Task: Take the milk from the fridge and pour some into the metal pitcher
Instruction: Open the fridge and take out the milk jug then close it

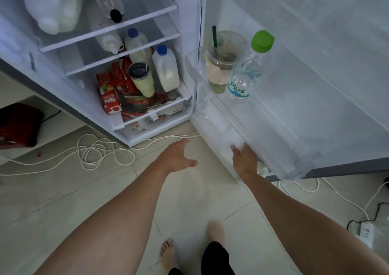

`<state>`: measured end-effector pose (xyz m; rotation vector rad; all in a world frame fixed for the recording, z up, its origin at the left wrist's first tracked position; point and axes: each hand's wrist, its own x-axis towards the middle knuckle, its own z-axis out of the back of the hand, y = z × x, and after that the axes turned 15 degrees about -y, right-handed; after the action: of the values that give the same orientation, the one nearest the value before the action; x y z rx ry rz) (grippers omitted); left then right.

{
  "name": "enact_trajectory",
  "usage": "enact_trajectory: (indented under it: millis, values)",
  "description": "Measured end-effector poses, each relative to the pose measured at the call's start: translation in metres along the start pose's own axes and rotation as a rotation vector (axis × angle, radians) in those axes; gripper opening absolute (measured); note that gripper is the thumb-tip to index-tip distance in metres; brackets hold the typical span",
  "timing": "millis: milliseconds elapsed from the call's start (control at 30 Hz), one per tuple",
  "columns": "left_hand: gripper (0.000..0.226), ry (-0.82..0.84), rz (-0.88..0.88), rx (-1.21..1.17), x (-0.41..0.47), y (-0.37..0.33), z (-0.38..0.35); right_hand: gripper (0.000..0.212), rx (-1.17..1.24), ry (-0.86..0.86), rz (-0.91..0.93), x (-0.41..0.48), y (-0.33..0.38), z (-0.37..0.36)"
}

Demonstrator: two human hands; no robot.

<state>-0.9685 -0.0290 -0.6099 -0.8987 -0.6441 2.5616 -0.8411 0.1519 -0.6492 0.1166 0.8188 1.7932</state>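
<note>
The fridge (63,98) stands open in front of me, its door (315,75) swung to the right. Two milk jugs with blue caps stand on the bottom shelf: one at the right (166,70), one behind it (136,45). A big white jug (54,7) lies on the top shelf. My left hand (179,155) hovers open over the floor, below the fridge's bottom edge, holding nothing. My right hand (244,159) rests on the lower edge of the door's bottom rack, fingers curled over it. No metal pitcher is in view.
The door rack holds an iced drink cup with a green straw (221,60) and a green-capped water bottle (246,68). Red cartons (109,98) and a lidded tumbler (141,79) crowd the bottom shelf. White cables (94,152) lie on the tiled floor; a power strip (366,232) sits right.
</note>
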Motion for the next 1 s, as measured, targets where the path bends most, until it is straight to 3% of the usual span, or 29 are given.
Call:
enact_trajectory:
  millis: [100, 367, 567, 833, 1000]
  values:
    - [0.095, -0.023, 0.017, -0.010, -0.013, 0.006, 0.017, 0.059, 0.018, -0.011, 0.130, -0.017, 0.013, 0.005]
    - [0.099, -0.095, 0.073, -0.086, -0.062, 0.032, 0.070, 0.026, -0.062, 0.089, 0.318, -0.058, 0.050, 0.016]
    - [0.108, -0.156, 0.124, -0.184, -0.107, 0.052, 0.109, 0.038, -0.083, 0.292, 0.441, -0.100, 0.099, 0.022]
    - [0.109, -0.303, 0.140, -0.297, -0.180, 0.063, 0.173, 0.027, 0.134, 0.499, 0.530, -0.176, 0.195, 0.050]
    - [0.128, -0.423, 0.117, -0.418, -0.222, 0.056, 0.211, 0.025, 0.266, 0.514, 0.630, -0.220, 0.258, 0.087]
